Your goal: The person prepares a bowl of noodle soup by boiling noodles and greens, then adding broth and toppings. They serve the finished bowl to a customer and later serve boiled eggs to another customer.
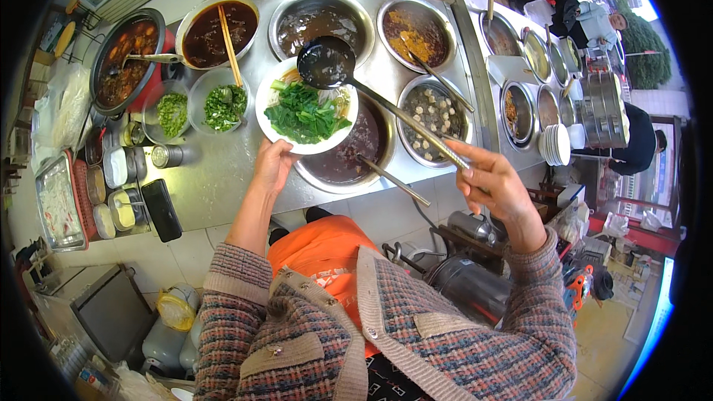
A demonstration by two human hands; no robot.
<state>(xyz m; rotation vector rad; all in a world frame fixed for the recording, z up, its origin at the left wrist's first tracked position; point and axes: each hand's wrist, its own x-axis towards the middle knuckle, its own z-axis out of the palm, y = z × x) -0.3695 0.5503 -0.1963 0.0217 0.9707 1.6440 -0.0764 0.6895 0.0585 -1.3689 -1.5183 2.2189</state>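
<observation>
My left hand (274,164) holds a white bowl (303,148) by its near left rim. Chopped leafy greens (303,112) cover much of what is inside, with pale noodle-like strands and broth showing at the edges. My right hand (490,178) grips the long metal handle of a black ladle (326,61). Dark liquid glistens in the ladle's cup, which hangs over the bowl's far right rim. Beneath the bowl, partly hidden, is a steel pot (340,188) of dark red-brown liquid. Behind the ladle stands a steel pot (273,28) of brown broth.
Meatballs float in a pot (467,142) at right, below a pot (384,33) of orange-topped sauce. Chopped greens fill two plastic tubs (192,97). Chopsticks (229,44) rest in a dark-sauce pot (181,39). A phone (161,210) lies at the counter's front edge. People are at far right.
</observation>
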